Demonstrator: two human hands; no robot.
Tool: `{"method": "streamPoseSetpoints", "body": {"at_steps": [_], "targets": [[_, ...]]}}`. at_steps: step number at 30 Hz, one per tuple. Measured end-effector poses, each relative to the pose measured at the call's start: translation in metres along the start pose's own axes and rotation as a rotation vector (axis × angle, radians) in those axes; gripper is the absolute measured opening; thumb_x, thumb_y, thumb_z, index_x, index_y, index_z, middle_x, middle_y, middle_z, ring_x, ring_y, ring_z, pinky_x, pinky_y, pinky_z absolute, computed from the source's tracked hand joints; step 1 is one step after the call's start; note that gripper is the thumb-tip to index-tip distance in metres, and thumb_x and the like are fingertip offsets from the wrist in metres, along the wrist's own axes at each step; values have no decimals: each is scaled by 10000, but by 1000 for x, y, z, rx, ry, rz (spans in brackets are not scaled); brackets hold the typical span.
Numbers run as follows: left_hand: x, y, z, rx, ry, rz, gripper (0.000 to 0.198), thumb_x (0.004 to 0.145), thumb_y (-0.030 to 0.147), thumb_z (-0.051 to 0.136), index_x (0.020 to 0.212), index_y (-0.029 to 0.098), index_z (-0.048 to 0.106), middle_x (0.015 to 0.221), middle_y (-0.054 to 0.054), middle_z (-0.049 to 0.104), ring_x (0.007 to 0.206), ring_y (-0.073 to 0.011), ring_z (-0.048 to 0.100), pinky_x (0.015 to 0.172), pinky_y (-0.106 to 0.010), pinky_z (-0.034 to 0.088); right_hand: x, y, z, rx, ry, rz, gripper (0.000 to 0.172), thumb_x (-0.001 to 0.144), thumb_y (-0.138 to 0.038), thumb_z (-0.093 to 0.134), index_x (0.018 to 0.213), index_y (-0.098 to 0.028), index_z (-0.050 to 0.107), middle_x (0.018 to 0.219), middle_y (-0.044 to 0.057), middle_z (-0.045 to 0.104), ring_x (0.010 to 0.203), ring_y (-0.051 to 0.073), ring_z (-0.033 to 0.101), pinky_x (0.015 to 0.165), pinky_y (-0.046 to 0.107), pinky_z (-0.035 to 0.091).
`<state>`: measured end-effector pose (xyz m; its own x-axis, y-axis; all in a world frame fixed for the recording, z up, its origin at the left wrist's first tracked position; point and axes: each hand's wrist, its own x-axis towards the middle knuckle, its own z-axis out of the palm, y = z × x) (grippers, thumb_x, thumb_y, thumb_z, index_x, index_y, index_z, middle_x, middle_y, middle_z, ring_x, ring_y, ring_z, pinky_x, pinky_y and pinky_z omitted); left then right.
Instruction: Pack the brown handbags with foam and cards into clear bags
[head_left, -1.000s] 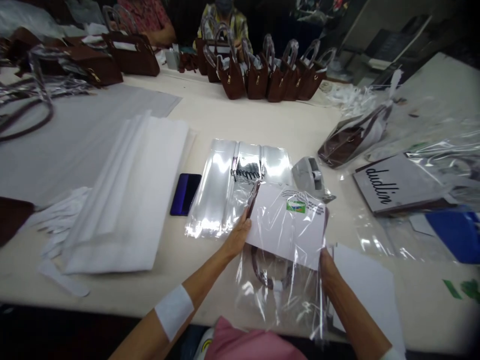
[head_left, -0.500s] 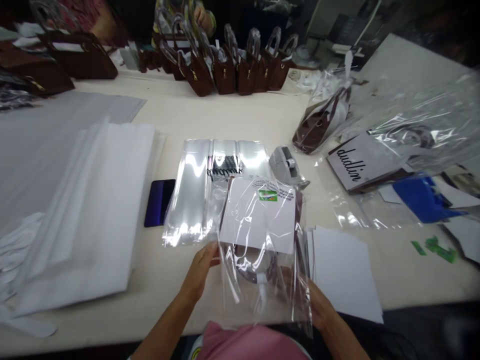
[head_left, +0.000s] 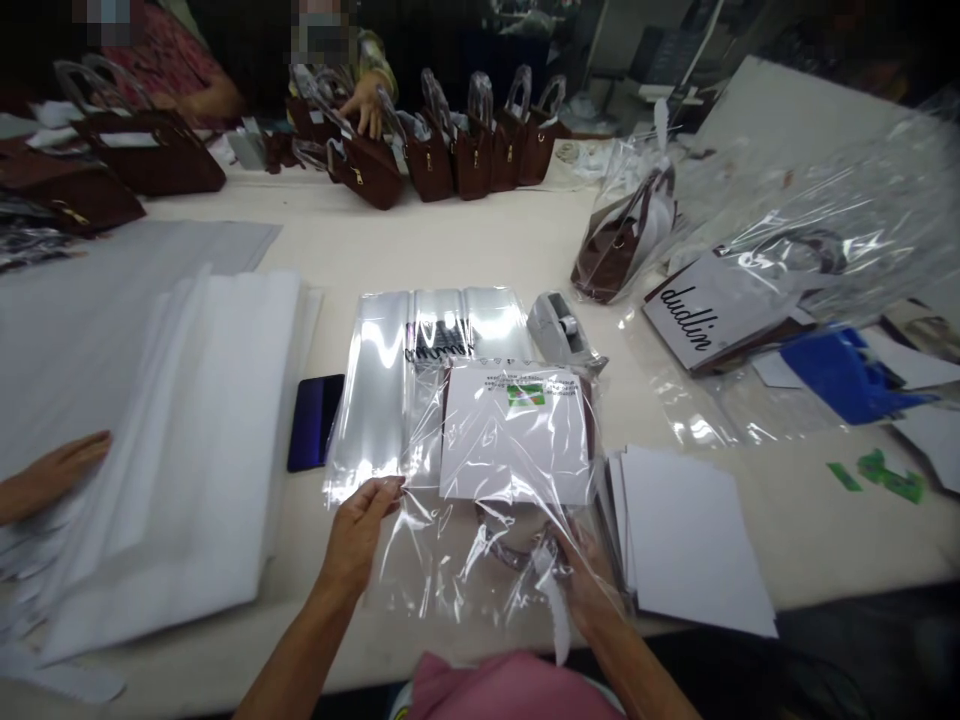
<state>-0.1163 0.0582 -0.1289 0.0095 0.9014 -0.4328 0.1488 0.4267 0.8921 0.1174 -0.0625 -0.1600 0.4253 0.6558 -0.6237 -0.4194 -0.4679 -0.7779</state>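
Note:
A brown handbag (head_left: 590, 425) lies in a clear plastic bag (head_left: 427, 570) before me, its handles (head_left: 504, 548) toward me. A white card (head_left: 480, 460) with a green label (head_left: 526, 395) covers most of the handbag. My left hand (head_left: 358, 535) pinches the left edge of the plastic bag between thumb and fingers. By the handles, my right hand (head_left: 589, 580) grips the handbag, seen through shiny plastic that partly hides its fingers. A white strip tag (head_left: 555, 615) hangs from the handles. Flat clear bags (head_left: 375, 400) and a tape dispenser (head_left: 562, 330) lie just beyond.
White foam sheets (head_left: 225, 430) and a phone (head_left: 315, 420) lie left; white cards (head_left: 694, 540) right. Bagged handbags (head_left: 611, 255) stand farther right by a blue object (head_left: 847, 375). Several brown handbags (head_left: 472, 160) line the back. A co-worker's hand (head_left: 367, 105) touches one; another hand (head_left: 56, 480) enters left.
My left hand has moved left, drawing the plastic bag's edge outward. My right hand has shifted slightly left by the handles. A co-worker's hand has come down onto a back handbag; another has appeared at left.

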Motion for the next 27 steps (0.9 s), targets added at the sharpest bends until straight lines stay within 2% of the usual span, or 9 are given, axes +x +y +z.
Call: {"method": "streamPoseSetpoints", "body": {"at_steps": [6,11,14,15,17,19,21,24,27], "targets": [[2,-3,-18,142,-55,18,395,728,531,557,828,156,630,840,-37,647,845,-194,595,813,-302,455,-5,-9,-15,-94,-30,33,376,659,-523,647,793,-181,569,619,-12,561,541,135,534,473,242,438],[6,-6,-27,396,-75,10,393,733,569,515,790,190,606,657,16,621,627,-174,581,724,-308,451,-14,-24,-58,-184,63,-58,451,622,-524,672,909,-190,578,709,14,614,603,160,569,477,247,465],[12,-3,-34,499,-89,-22,408,717,592,501,754,195,582,570,13,587,658,-211,600,714,-326,456,-27,-39,-79,-102,111,31,503,714,-618,524,980,-193,563,775,43,631,701,189,603,510,264,483],[13,2,-35,548,-61,-6,415,711,598,497,771,195,576,613,-2,604,695,-229,609,718,-340,460,-32,-44,-81,-67,107,85,537,730,-644,479,1003,-188,556,813,59,636,750,204,611,526,275,491],[9,19,-30,671,61,155,431,718,593,481,862,196,566,850,-61,637,843,-269,603,736,-369,464,-40,-53,-81,-45,44,169,577,728,-661,466,1047,-185,538,896,84,635,828,224,611,555,294,503],[-2,45,-12,755,190,458,420,759,552,452,978,205,543,1129,-97,556,1037,-288,528,785,-385,460,-44,-59,-74,-93,-10,186,572,722,-640,498,1079,-194,519,935,86,627,836,219,608,553,290,501],[-16,76,23,761,169,727,350,818,474,427,1039,224,531,1241,-77,488,1148,-259,455,877,-391,433,-43,-60,-66,-149,-22,164,572,706,-603,543,1102,-193,500,880,67,629,788,202,608,511,259,479],[-29,107,94,796,-85,1049,353,879,362,375,1197,231,455,1351,-61,401,1280,-227,313,1060,-454,241,-38,-56,-61,-191,-43,84,632,651,-482,640,1164,-171,441,646,-14,582,611,152,574,443,205,416],[-19,102,155,981,-287,1252,485,886,368,382,1333,198,307,1443,-84,247,1346,-265,137,1068,-561,-11,-35,-53,-71,-184,-79,-13,656,668,-366,635,1232,-164,366,530,-84,488,466,97,472,442,199,391]]}}
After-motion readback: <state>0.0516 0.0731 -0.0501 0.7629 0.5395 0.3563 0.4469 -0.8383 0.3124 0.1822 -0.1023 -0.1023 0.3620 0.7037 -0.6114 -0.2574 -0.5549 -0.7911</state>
